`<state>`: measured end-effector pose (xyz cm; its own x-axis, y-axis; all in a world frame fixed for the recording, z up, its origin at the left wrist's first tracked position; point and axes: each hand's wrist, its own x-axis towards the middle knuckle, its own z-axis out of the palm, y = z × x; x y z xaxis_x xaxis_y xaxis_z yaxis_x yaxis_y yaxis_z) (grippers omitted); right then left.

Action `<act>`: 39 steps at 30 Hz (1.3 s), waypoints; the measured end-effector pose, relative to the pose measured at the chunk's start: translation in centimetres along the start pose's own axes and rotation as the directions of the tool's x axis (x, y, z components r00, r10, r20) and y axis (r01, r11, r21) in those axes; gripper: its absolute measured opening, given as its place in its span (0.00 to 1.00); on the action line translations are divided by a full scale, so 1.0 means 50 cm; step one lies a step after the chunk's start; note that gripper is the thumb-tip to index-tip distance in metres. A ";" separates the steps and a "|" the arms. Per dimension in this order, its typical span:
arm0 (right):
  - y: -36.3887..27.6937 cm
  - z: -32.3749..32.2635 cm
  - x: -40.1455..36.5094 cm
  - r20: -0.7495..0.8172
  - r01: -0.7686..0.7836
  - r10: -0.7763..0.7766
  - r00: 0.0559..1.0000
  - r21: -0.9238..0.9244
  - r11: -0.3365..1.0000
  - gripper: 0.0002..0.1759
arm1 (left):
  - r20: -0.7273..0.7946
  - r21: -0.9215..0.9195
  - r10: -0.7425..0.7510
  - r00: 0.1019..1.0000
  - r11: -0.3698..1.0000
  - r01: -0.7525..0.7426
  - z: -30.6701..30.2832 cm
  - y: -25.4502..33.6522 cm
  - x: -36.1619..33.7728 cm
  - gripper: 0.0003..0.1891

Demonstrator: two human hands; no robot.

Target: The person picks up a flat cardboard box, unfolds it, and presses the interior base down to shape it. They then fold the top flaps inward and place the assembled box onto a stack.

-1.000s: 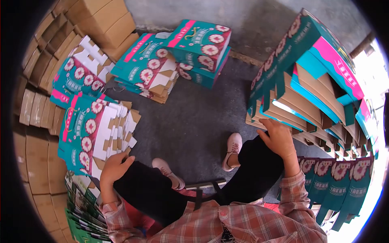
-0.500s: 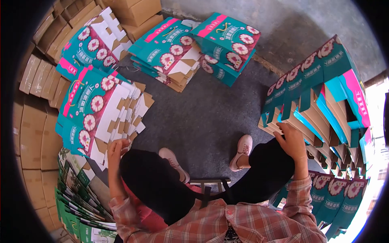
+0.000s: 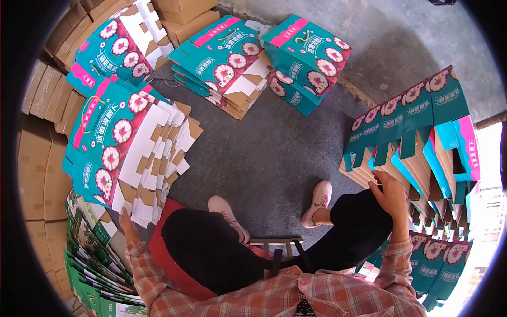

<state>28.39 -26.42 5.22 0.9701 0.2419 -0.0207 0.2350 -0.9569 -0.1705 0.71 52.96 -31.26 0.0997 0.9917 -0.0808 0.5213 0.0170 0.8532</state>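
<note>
My left hand (image 3: 128, 226) is at the near edge of a stack of flat teal gift cartons (image 3: 108, 134), which have pink bands, round fruit pictures and white slotted flaps. Its fingers point toward the lowest flaps, stretched out and partly hidden at the edge. Over by my right knee, my right hand (image 3: 390, 194) hangs loosely open, fingers apart and holding nothing. Just beyond it stands a row of opened-out teal cartons (image 3: 409, 127), stacked with their brown inner flaps facing me.
Ahead on the floor (image 3: 253, 153) lie another flat carton stack (image 3: 222, 58) and a standing teal carton (image 3: 309, 61). Brown boxes (image 3: 37, 174) line the left wall. Green printed cartons (image 3: 87, 264) fan out at lower left, and more teal cartons (image 3: 435, 264) stand at lower right.
My left hand has moved left and down from beside my knee to the stack's near edge. The right hand stays by the right knee. The view has shifted slightly.
</note>
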 end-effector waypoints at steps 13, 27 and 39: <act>-0.016 -0.005 -0.008 0.037 -0.032 0.035 0.999 -0.080 0.996 0.16 | 0.468 -0.431 -0.365 0.805 0.701 0.568 -0.007 0.136 -0.043 0.13; -0.111 0.051 0.109 0.092 0.306 -0.395 0.914 0.482 0.821 0.17 | 0.820 -0.557 0.162 0.548 0.444 0.702 0.025 0.773 -0.381 0.08; -0.143 0.147 0.166 0.548 -0.575 -0.248 0.799 0.817 -0.051 0.42 | 0.852 -0.471 0.058 0.520 0.518 0.714 0.010 0.785 -1.009 0.10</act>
<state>34.30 -16.39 -0.99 0.6836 0.5185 -0.5136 -0.6196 0.0404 -0.7839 16.60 3.55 6.05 0.8043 0.4084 -0.4317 -0.0581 0.7770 0.6268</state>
